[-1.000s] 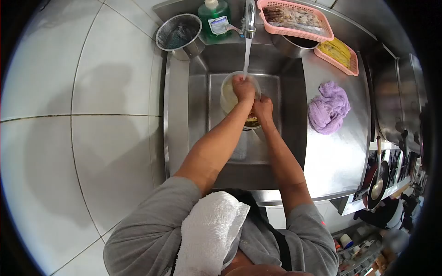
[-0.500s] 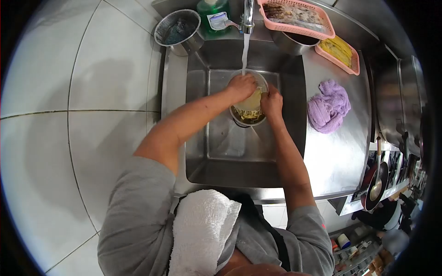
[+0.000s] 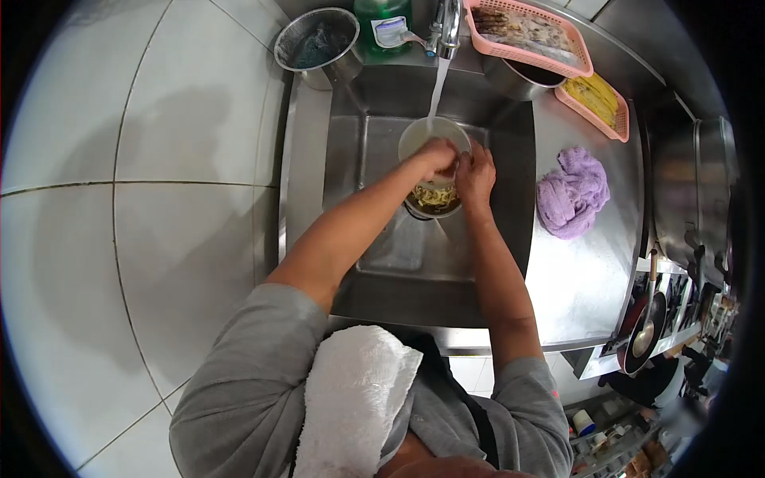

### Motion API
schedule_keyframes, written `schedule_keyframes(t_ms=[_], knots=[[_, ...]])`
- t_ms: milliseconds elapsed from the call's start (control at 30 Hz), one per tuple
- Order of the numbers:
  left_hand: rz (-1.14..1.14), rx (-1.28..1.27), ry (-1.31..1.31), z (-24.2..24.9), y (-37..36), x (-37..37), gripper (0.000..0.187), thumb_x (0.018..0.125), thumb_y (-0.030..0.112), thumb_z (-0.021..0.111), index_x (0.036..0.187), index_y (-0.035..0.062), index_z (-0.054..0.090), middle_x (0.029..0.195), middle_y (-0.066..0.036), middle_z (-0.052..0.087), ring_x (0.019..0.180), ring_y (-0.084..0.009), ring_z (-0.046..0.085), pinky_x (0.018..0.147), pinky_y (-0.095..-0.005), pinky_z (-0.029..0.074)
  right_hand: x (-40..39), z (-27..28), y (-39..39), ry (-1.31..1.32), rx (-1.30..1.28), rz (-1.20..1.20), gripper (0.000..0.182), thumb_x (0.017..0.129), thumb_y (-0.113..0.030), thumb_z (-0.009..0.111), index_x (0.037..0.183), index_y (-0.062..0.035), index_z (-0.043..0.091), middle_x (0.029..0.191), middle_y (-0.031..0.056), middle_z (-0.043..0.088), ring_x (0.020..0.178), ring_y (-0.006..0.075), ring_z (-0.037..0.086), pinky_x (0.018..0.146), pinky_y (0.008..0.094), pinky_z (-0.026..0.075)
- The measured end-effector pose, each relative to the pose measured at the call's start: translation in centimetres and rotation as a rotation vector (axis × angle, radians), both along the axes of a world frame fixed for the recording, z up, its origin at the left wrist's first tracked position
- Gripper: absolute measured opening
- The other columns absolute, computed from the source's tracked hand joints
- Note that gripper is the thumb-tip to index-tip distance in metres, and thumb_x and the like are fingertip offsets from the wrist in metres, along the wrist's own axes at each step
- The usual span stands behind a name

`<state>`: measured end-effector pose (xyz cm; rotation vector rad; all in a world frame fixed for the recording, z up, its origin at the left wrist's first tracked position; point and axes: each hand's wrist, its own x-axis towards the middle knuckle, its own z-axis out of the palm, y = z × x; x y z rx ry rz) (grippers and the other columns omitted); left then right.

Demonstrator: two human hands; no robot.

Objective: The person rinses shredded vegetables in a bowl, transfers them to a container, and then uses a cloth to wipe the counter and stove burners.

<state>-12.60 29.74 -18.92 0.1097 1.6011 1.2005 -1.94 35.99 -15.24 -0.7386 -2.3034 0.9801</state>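
Observation:
A round, translucent plastic container (image 3: 412, 142) is in the metal sink under the running tap (image 3: 450, 32), and the water stream falls into it. My right hand (image 3: 476, 177) grips its right rim, thumb over the edge. My left hand (image 3: 438, 158) reaches in from the left, fingers curled and closed close to my right thumb; its fingertips are partly hidden and I cannot tell what they hold. Pale yellow shreds (image 3: 434, 197) lie in a round vessel just below the container, partly covered by it and by my hands.
Around the sink (image 3: 390, 291) stand a metal pot (image 3: 325, 73), a green soap bottle (image 3: 385, 14), and pink baskets holding seafood-like pieces (image 3: 526, 33) and yellow strips (image 3: 590, 99). A purple cloth (image 3: 570, 195) lies on the right counter. Beyond is a pan with a ladle (image 3: 644, 334).
My left hand has moved down and right inside the container, closer to my right hand. More of the container's upper part shows under the stream. The view has shifted slightly.

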Motion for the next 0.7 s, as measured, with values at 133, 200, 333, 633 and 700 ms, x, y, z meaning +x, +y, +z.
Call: schedule_keyframes(t_ms=[133,200,333,633,700], knots=[[0.271,-0.010,0.256,-1.7,1.7,-0.4,0.020,0.082,0.013,0.052,0.099,0.0057,0.060,0.103,-0.014,0.062,0.093,-0.0303,0.060,0.073,-0.0437,0.048,0.2,-0.8,0.1,0.154,-0.024,0.041,0.032,0.083,-0.009,0.053,0.113,-0.0021,0.060,0.087,0.0192,0.060,0.082,0.0374,0.059,0.074,0.0448,0.048],[-0.305,0.053,1.003,-4.5,0.9,0.1,0.021,0.082,0.016,0.053,0.100,0.0083,0.062,0.105,-0.015,0.062,0.097,-0.0313,0.060,0.076,-0.0445,0.048,0.2,0.8,0.7,0.087,0.022,0.056,0.032,0.084,-0.010,0.053,0.114,-0.0022,0.060,0.087,0.0196,0.059,0.081,0.0377,0.059,0.073,0.0439,0.047],[-0.810,-0.165,0.970,3.9,-0.3,-1.4,0.019,0.081,0.015,0.055,0.096,0.0056,0.063,0.103,-0.018,0.063,0.097,-0.0321,0.061,0.080,-0.0428,0.047,1.2,-0.6,2.6,0.021,0.038,0.050,0.032,0.083,-0.008,0.054,0.114,-0.0036,0.060,0.087,0.0193,0.059,0.078,0.0378,0.058,0.071,0.0446,0.047],[-0.557,-0.206,0.947,-0.8,0.0,-0.5,0.021,0.079,0.010,0.056,0.097,0.0016,0.062,0.098,-0.021,0.065,0.088,-0.0341,0.064,0.078,-0.0419,0.049,1.0,-2.5,1.9,0.045,-0.076,-0.020,0.030,0.084,-0.008,0.053,0.113,-0.0032,0.061,0.094,0.0195,0.061,0.088,0.0354,0.059,0.079,0.0400,0.047],[-0.298,-0.007,0.465,-1.1,1.7,-2.6,0.020,0.080,0.011,0.057,0.097,0.0018,0.062,0.093,-0.016,0.066,0.086,-0.0255,0.065,0.076,-0.0375,0.050,0.9,-2.4,1.6,0.057,-0.190,-0.074,0.030,0.086,-0.009,0.053,0.114,-0.0034,0.061,0.093,0.0184,0.061,0.087,0.0328,0.060,0.078,0.0389,0.047]])
